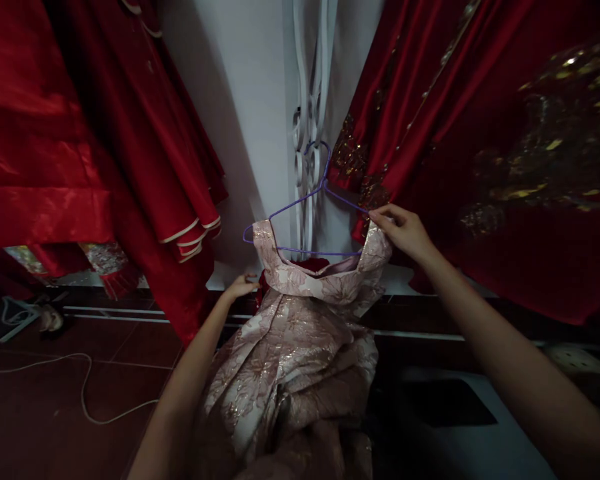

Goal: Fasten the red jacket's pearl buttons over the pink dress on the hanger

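A pale pink brocade dress [300, 360] hangs on a purple wire hanger [307, 200], whose hook sits on a white scrolled metal bar [307, 120]. My right hand [403, 230] pinches the dress's right shoulder strap where it meets the hanger's end. My left hand [240, 287] reaches behind the left side of the bodice; its fingers are mostly hidden by the cloth. The skirt falls in folds between my forearms.
Red satin garments [130, 153] hang at the left, and red gowns with gold embroidery [505, 160] at the right. A white wall [250, 100] lies behind. A white cable [80, 387] trails over the dark red floor, and a white appliance [455, 413] sits at the lower right.
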The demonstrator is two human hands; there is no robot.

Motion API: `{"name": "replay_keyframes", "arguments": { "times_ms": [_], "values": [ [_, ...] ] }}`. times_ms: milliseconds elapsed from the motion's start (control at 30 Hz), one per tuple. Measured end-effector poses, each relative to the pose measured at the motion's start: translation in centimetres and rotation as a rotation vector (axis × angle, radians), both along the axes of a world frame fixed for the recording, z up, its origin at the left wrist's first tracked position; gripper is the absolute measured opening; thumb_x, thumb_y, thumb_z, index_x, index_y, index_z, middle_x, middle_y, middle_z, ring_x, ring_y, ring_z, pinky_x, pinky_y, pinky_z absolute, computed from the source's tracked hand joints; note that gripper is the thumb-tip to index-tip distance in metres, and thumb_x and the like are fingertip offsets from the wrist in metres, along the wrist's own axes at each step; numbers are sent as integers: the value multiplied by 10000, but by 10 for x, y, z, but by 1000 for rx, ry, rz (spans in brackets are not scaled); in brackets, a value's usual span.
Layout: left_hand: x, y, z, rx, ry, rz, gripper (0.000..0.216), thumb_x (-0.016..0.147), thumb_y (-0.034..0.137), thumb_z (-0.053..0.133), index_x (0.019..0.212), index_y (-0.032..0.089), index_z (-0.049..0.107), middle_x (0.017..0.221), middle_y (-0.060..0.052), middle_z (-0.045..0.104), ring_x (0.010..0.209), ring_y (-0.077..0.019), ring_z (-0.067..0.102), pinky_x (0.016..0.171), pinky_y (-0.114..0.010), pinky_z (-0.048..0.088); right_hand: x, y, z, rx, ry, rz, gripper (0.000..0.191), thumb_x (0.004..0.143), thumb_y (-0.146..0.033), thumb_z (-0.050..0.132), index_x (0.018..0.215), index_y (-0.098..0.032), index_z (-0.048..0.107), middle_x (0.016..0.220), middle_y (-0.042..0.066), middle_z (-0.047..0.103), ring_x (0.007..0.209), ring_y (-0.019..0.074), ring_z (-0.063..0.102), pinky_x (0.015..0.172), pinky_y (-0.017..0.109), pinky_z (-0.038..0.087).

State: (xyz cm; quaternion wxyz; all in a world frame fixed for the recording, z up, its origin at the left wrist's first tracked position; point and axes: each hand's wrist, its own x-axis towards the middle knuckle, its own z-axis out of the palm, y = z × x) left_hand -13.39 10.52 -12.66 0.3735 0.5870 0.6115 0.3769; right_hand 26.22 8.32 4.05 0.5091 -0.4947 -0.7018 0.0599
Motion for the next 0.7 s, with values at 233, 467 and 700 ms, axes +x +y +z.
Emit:
{"name": "replay_keyframes", "arguments": {
  "times_ms": [233,467,700],
  "values": [
    [-15,-11,-13,165,74,106,146,623,329,638,617,184,624,607,-25,634,672,-185,600,649,-297,455,1,2,2,-38,56,24,259,754,-460,574,781,-210,633,772,28,642,682,157,551,627,264,413],
    [-48,45,125,491,177,-74,173,619,325,665,718,184,682,672,-8,641,679,-160,565,672,-265,427,-3,-6,6,-22,31,33,303,742,-527,561,755,-233,635,785,25,659,729,186,590,637,294,446],
    [36,53,222,718,169,-24,177,555,113,748,585,110,574,603,-25,481,845,-254,562,774,-342,402,-20,-41,17,-2,-65,-41,328,761,-535,542,760,-227,654,765,33,667,731,208,607,634,308,449]
  ]
}}
